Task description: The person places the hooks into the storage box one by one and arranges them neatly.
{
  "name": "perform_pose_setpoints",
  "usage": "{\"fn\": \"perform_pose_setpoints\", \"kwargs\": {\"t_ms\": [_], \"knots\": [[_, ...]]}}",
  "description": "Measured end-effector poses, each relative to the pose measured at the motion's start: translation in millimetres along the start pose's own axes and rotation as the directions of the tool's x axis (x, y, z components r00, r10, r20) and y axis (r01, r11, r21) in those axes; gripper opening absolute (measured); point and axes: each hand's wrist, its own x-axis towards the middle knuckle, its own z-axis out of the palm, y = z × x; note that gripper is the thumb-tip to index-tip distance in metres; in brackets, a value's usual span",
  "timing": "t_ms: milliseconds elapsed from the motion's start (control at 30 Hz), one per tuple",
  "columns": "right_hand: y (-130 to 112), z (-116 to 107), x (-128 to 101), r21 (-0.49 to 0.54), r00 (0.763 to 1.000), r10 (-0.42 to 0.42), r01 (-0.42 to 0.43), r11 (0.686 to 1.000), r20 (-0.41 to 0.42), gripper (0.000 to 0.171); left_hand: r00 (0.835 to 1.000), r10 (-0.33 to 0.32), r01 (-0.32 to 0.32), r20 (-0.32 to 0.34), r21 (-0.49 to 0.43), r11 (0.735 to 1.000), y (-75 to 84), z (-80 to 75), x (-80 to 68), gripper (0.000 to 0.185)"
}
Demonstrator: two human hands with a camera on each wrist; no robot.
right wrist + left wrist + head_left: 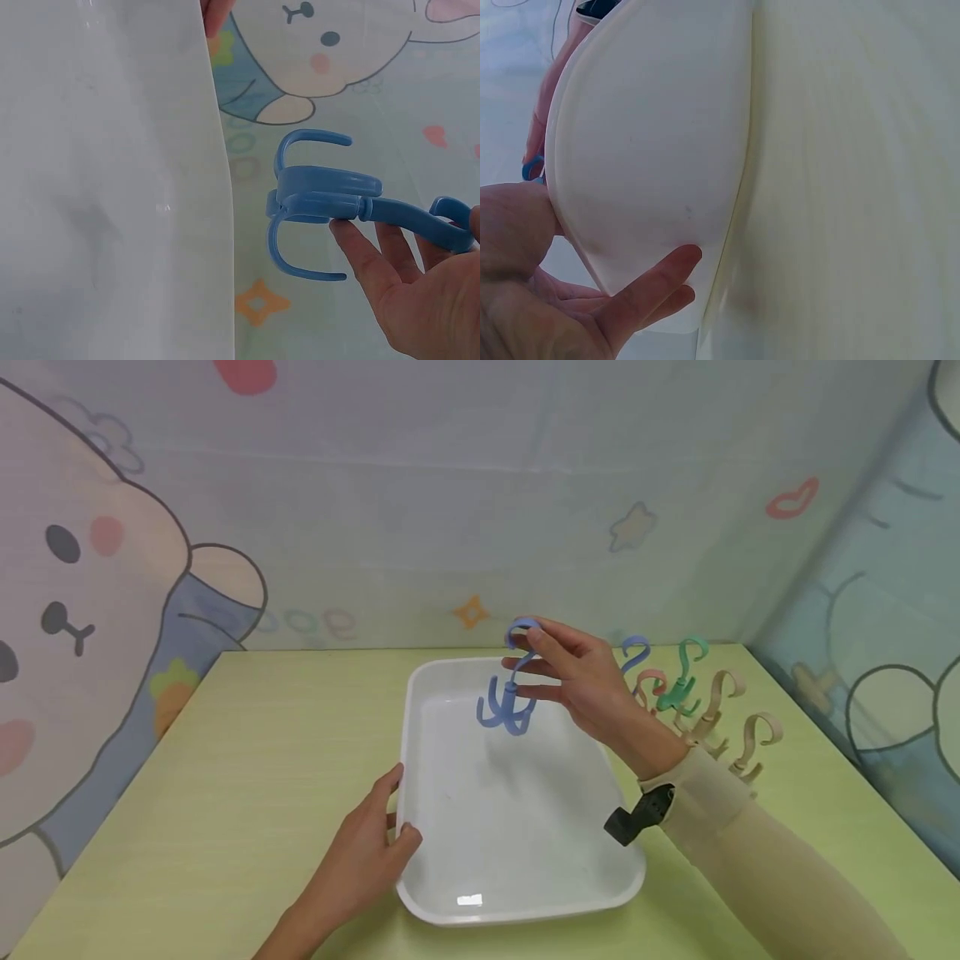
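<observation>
My right hand [592,681] holds a blue multi-prong rotating hook [510,702] by its curved stem, thumb and fingers around the upper part. The hook is upright above the white tray [517,827], its several prongs curving up at the bottom. In the right wrist view the blue hook [322,202] appears sideways, one fingertip touching near its hub. My left hand [363,847] grips the tray's left rim, thumb over the edge. Seen from the left wrist, its fingers [656,289] lie along the tray's outer wall [652,135].
Right of the tray stand more hooks: a second blue one [635,652], a pink one [651,681], a green one [681,685] and two beige ones [750,743]. A cartoon-printed cloth [420,527] rises behind the pale yellow-green table [300,735].
</observation>
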Motion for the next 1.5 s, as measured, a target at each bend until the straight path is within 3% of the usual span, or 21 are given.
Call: {"fn": "perform_pose_setpoints", "kwargs": {"t_ms": [1500], "knots": [[25,9,24,0.017,0.997,0.078,-0.078,0.997,-0.021,0.042,1.000,0.001,-0.001,-0.012,-0.018,1.000,1.0,3.4,-2.2,0.074]]}}
